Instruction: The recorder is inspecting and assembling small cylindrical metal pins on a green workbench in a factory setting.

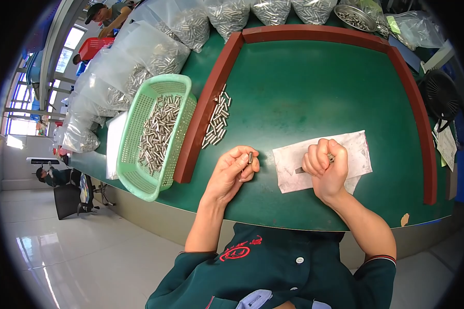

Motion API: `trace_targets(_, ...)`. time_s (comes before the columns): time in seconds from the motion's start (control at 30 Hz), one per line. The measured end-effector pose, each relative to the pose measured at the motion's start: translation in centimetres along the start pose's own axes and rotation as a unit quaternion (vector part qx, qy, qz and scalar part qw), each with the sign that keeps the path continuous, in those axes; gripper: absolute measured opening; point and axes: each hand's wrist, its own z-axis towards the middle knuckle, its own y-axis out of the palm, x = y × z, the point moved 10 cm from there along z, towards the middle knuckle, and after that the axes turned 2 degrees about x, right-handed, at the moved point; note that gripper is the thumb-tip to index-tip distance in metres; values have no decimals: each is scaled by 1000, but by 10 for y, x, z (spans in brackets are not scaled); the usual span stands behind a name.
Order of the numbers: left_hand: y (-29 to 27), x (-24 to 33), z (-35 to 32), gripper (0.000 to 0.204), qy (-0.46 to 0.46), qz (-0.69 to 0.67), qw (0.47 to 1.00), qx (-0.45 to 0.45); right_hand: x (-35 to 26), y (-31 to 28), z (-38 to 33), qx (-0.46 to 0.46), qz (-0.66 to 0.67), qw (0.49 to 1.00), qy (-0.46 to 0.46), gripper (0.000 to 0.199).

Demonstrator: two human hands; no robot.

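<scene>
My left hand (228, 174) pinches a small shiny metal cylinder (250, 157) upright between thumb and fingertips, above the green tabletop. To its right, my right hand (326, 167) is closed in a fist over a stained whitish sheet (357, 149), which looks like paper or cloth. A short grey tip (299, 170) sticks out at the left of this fist; the rest of what it grips is hidden. Ahead of my left hand, a loose pile of similar metal cylinders (219, 117) lies against the inner side of a reddish-brown bar (207, 110).
A green plastic basket (184, 121) with many metal cylinders stands left of the bar. Reddish-brown bars (314, 33) border the work area. Filled clear bags (191, 31) line the back and left. A metal bowl (357, 19) and black fan (441, 95) stand right. Other people (111, 15) are beyond.
</scene>
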Motion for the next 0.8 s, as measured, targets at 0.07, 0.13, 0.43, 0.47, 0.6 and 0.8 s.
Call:
trace_targets(0.07, 1, 0, 0, 16, 0, 0, 1000, -4, 0, -1, 0, 2, 1, 1000, 1, 38)
trace_targets(0.13, 1, 1, 1, 17, 0, -1, 1000, -8, 0, -1, 0, 0, 4, 1000, 0, 38)
trace_targets(0.43, -4, 12, -3, 29, 21, -53, 998, 18, -2, 1, 0, -2, 3, 1000, -4, 39)
trace_targets(0.47, -11, 17, -3, 28, 34, -18, 999, 15, -2, 1, 0, -5, 4, 1000, -4, 39)
trace_targets(0.6, -36, 72, -14, 14, 190, 407, 868, 211, -2, 0, 0, -2, 0, 1000, -5, 39)
trace_targets(0.8, -31, 105, -16, 13, 248, 662, 635, 311, -2, 2, 1, -4, -1, 1000, -3, 40)
